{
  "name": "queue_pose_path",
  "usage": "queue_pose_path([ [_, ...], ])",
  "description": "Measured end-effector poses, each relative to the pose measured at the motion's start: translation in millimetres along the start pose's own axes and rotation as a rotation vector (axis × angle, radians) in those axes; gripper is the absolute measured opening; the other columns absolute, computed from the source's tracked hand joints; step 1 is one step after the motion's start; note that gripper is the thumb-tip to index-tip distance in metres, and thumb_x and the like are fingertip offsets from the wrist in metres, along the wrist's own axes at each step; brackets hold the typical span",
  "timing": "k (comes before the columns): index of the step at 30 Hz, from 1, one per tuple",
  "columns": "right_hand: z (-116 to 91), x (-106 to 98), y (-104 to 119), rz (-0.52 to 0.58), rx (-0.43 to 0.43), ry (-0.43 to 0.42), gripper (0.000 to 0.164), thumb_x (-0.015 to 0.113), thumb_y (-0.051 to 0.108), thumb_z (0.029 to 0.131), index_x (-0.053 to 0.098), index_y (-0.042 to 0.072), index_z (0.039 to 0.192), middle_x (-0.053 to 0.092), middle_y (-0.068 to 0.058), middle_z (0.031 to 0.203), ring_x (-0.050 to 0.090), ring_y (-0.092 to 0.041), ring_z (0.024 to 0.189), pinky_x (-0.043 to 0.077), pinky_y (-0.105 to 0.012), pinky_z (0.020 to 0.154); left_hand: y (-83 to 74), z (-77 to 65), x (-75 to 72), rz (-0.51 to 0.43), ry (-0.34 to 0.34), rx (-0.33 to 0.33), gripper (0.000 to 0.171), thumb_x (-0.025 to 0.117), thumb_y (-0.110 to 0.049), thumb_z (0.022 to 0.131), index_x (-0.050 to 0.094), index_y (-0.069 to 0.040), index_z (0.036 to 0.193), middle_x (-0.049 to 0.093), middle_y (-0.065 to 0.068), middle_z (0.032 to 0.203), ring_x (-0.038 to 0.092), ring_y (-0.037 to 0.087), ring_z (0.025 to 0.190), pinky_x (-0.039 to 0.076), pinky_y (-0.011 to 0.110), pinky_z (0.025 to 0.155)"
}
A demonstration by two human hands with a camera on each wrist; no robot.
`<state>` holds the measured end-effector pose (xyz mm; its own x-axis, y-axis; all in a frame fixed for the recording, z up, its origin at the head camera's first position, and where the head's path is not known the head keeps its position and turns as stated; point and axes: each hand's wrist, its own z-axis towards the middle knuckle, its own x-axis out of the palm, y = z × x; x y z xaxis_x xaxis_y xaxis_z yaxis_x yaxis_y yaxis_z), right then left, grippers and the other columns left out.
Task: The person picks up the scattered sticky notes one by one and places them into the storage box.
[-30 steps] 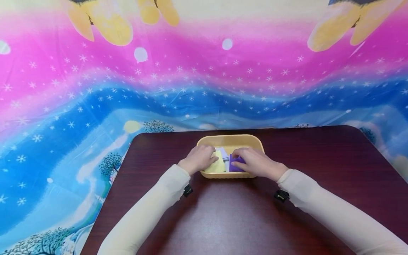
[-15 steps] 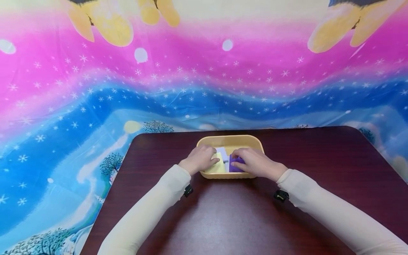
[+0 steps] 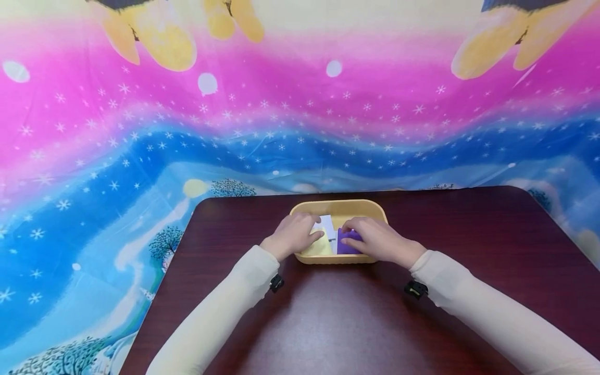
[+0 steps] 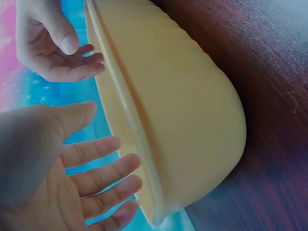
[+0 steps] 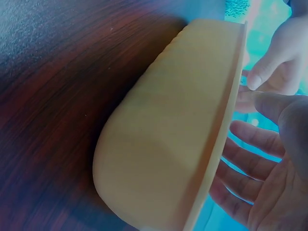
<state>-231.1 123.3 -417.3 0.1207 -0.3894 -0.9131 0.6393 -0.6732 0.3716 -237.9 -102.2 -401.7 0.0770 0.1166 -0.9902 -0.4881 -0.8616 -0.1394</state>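
Observation:
A yellow oblong basket (image 3: 337, 259) stands near the table's far edge. My left hand (image 3: 295, 233) reaches over its left end, above a pale yellow flat piece (image 3: 321, 249) inside. Over the right end, my right hand (image 3: 378, 239) partly covers a purple flat piece (image 3: 346, 248). White pieces (image 3: 327, 224) lie between them. In the left wrist view, the fingers of the left hand (image 4: 91, 178) spread loosely at the rim with nothing between them. The right wrist view has the right hand (image 5: 269, 168) with relaxed fingers reaching past the rim; the basket wall hides its contents there.
The dark reddish-brown table (image 3: 347, 323) extends in front of the basket and to both sides. Behind it hangs a pink and blue cloth (image 3: 300, 114) with snowflakes. Small black devices (image 3: 277, 283) sit at both wrists.
The pale yellow piece has tipped lower under my left hand, and more of the white piece behind it shows. Both hands have stayed almost in place.

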Motion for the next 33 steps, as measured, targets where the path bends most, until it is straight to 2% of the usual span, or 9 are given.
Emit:
queue_pose_path([
  [8,-5,-4,5,-0.008,0.010,0.000,0.030,0.061,0.032,0.089,0.068,0.010,0.107,0.067,0.002,0.099,0.061,-0.014,0.091,0.049,-0.036,0.082,-3.9,-5.4,-4.3,-0.012,-0.035,-0.019,0.045,0.052,-0.043,0.092,0.061,-0.013,0.125,0.064,0.001,0.120,0.054,0.021,0.116,0.044,0.038,0.092],
  [22,-12,-8,12,-0.008,-0.042,-0.048,0.033,0.063,0.032,0.087,0.067,0.007,0.108,0.068,-0.003,0.101,0.062,-0.018,0.092,0.049,-0.038,0.083,-10.2,-18.8,-8.8,-0.025,-0.090,-0.014,0.044,0.053,-0.043,0.091,0.061,-0.014,0.123,0.064,0.000,0.120,0.055,0.020,0.114,0.046,0.039,0.089],
  [33,-20,-10,19,-0.035,-0.063,-0.079,0.037,0.060,0.040,0.088,0.067,0.010,0.108,0.068,0.002,0.101,0.061,-0.013,0.093,0.049,-0.036,0.083,-13.7,-27.8,-10.3,0.002,-0.123,0.018,0.045,0.053,-0.044,0.091,0.061,-0.014,0.123,0.064,0.001,0.120,0.056,0.019,0.111,0.047,0.039,0.086],
])
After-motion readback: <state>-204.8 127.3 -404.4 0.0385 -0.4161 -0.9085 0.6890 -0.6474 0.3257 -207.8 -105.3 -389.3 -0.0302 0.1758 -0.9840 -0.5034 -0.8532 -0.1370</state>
